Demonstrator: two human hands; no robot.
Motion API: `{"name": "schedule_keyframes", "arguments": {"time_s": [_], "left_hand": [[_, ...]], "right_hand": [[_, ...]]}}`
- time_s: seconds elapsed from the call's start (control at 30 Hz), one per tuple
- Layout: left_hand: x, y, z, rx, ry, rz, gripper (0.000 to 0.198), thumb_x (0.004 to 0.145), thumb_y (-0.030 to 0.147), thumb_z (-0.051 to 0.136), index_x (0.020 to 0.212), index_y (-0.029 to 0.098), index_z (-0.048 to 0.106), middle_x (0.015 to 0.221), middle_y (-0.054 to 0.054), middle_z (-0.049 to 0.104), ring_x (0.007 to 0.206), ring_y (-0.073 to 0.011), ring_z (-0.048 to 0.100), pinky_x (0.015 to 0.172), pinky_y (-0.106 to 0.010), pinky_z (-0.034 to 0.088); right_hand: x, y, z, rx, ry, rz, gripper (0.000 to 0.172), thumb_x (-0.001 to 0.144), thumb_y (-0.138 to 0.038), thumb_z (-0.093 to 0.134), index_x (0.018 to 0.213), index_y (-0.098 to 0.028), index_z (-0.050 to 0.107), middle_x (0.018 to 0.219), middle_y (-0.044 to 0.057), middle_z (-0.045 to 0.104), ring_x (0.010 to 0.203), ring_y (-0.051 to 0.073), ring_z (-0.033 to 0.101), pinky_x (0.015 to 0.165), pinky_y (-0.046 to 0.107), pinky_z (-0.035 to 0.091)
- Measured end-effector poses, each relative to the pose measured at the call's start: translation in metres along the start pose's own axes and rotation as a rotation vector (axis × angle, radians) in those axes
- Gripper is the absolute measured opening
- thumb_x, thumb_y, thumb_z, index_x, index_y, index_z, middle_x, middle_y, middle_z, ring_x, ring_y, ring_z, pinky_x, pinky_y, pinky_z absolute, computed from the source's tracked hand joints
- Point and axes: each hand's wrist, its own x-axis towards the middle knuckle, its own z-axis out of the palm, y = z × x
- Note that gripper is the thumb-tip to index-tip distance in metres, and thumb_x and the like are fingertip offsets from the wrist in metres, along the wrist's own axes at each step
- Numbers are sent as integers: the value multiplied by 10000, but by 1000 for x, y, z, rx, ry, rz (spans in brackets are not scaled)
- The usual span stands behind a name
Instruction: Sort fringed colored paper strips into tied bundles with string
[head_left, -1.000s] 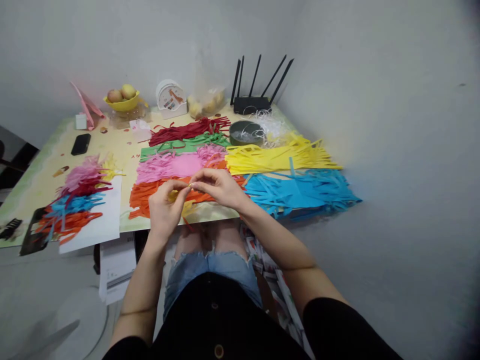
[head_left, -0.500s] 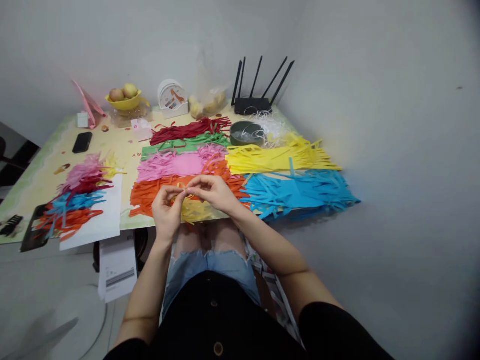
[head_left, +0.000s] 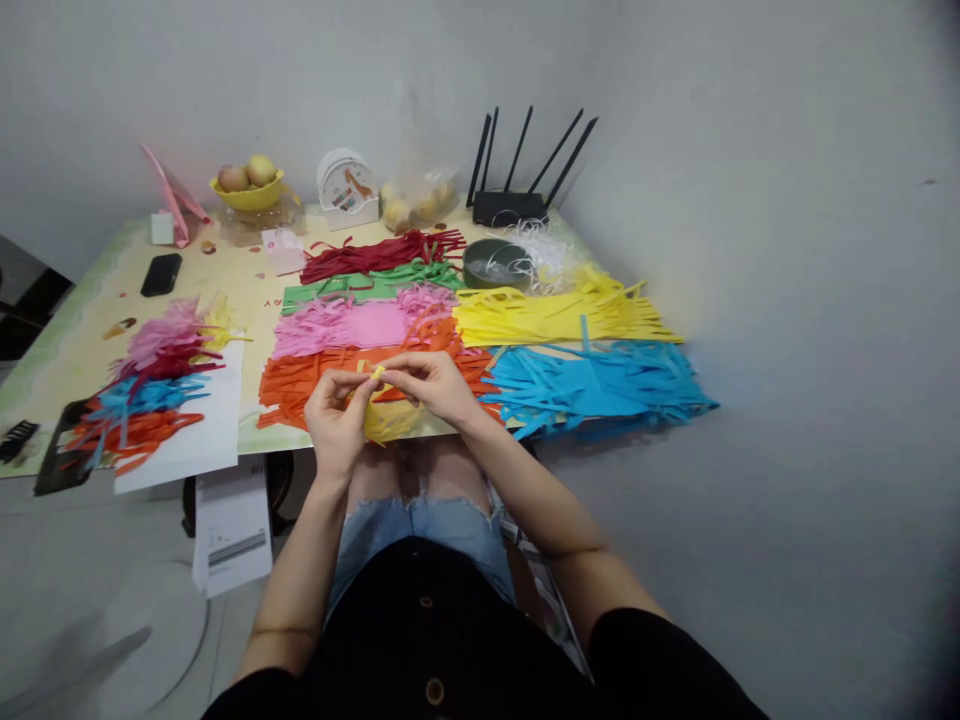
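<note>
Between the fingertips of both hands is the top of a yellow paper tassel (head_left: 379,372); its yellow strips (head_left: 394,422) hang below, near the table's front edge. My left hand (head_left: 335,415) pinches it from the left. From the right, my right hand (head_left: 431,385) pinches the same top, thumb and forefinger together. Fringed orange paper (head_left: 289,385) lies under and behind the hands, and pink fringed paper (head_left: 371,325) is just beyond it. To the right are fringed sheets in yellow (head_left: 555,318) and blue (head_left: 592,380).
Finished-looking tassels in several colours (head_left: 154,390) lie at the left on white paper (head_left: 214,425). Green (head_left: 337,292) and dark red fringe (head_left: 375,257), a round dark tin (head_left: 491,265), white string (head_left: 547,250), a router (head_left: 510,208), a phone (head_left: 161,274) and a fruit bowl (head_left: 251,195) stand farther back.
The yellow top between my fingertips shows more clearly now, as a small folded piece. Both hands stay in nearly the same place; the view has shifted slightly.
</note>
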Motion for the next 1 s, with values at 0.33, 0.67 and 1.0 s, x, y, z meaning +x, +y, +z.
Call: {"name": "schedule_keyframes", "arguments": {"time_s": [0.33, 0.67, 1.0], "left_hand": [[3, -5, 2, -84, -97, -62, 273, 717, 358, 847, 883, 177, 727, 857, -48, 759, 804, -166, 729, 792, -285, 580], [4, -14, 2, -363, 1, -371, 340, 586, 391, 897, 739, 183, 675, 685, -19, 735, 623, -144, 695, 647, -263, 563], [80, -17, -101, 401, -160, -20, 282, 750, 404, 761, 913, 175, 743, 868, -72, 761, 802, -236, 721, 778, -415, 599]], "right_hand": [[0, -21, -7, -123, -46, 25, 284, 767, -397, 747, 796, -115, 759, 628, 11, 679, 465, 63, 481, 452, 196, 380], [4, -21, 1, -237, 166, -83, 213, 764, -355, 713, 772, -148, 763, 671, 26, 709, 560, 103, 536, 534, 224, 429], [11, -5, 4, -173, 49, -46, 352, 828, -414, 682, 1049, -147, 739, 658, -22, 619, 493, 82, 485, 487, 216, 394]]}}
